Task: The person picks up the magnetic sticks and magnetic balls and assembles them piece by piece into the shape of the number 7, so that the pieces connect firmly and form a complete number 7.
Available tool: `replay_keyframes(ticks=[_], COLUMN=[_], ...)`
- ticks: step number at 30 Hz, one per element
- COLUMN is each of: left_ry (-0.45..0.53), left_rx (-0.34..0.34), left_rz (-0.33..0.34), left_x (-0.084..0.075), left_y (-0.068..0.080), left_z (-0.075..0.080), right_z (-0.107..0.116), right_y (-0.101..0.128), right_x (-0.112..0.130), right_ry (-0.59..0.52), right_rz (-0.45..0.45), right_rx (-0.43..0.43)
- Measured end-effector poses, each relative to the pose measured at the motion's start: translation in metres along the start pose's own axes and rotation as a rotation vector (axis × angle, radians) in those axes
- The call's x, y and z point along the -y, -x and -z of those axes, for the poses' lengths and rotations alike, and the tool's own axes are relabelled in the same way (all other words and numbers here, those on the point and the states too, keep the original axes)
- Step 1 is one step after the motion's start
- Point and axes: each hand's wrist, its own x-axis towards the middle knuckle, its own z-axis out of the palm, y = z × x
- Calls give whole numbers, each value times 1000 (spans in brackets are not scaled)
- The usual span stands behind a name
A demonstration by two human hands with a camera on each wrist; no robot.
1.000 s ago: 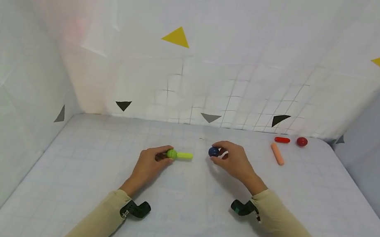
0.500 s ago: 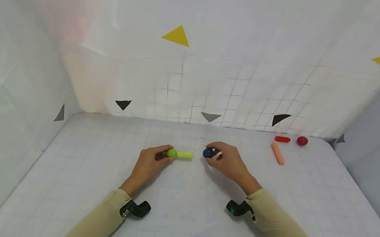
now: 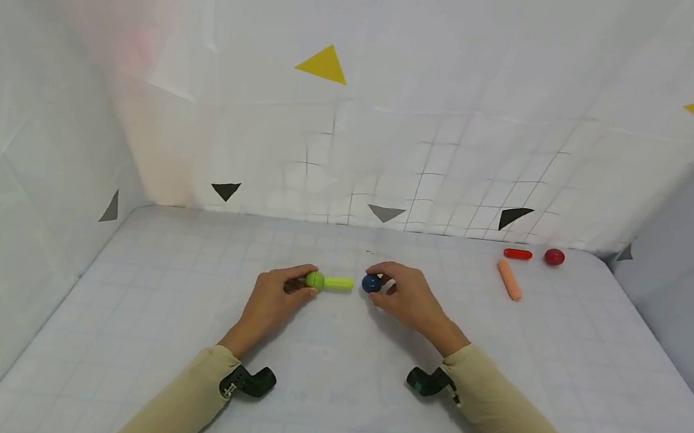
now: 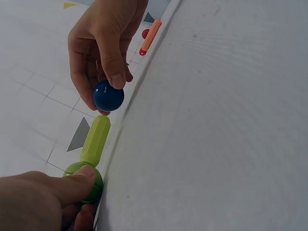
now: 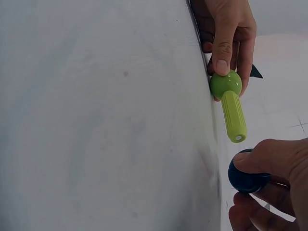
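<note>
Table (image 3: 355, 417): white gridded sheet under both hands, walled by white cloth with yellow and black triangles.
Left hand (image 3: 270, 303): lies at about 7 o'clock from the table's middle, thumb and fingers pinching the green ball (image 3: 313, 279) at the near end of the green rod.
Right hand (image 3: 409, 300): lies at 3 o'clock from the left hand, well apart from it; thumb and fingertips pinch the blue ball (image 3: 371, 283), which sits at the hand's 9 o'clock edge.
Green rod (image 3: 339, 283): long axis runs level across the head view, from the green ball toward 3 o'clock; its free end points at the blue ball. In the right wrist view the free end (image 5: 237, 137) shows a small pale disc.
Gap: the blue ball (image 4: 108, 96) hangs just beside the rod's tip (image 4: 99, 122), very near; whether they touch I cannot tell.
Rod's place: between the two hands, low over the sheet; whether it rests on it cannot be told.
Orange rod (image 3: 508, 279): lies at 2 o'clock from the right hand, well apart, slanting toward 11 o'clock.
Red rod (image 3: 517, 253): short, level, beyond the orange one by the back wall.
Red ball (image 3: 554, 256): just at 3 o'clock from the red rod.
</note>
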Motion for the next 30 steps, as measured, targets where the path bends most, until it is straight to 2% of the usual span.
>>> replay_keyframes(ticks=[9, 15, 20, 25, 30], left_ry=[0, -2, -2, 2, 4], left_rx=[-5, 6, 17, 0, 1], left_rz=[2, 27, 22, 19, 17], left_x=[0, 0, 2, 2, 0], left_y=[2, 1, 0, 2, 2], left_z=[1, 0, -1, 1, -1], right_z=[-6, -8, -9, -9, -8], right_y=[-4, -5, -7, -6, -5], right_x=[4, 6, 5, 3, 3], right_ry=[-3, -12, -17, -36, -18], right_rz=[10, 43, 69, 60, 38], right_rx=[13, 27, 30, 53, 27])
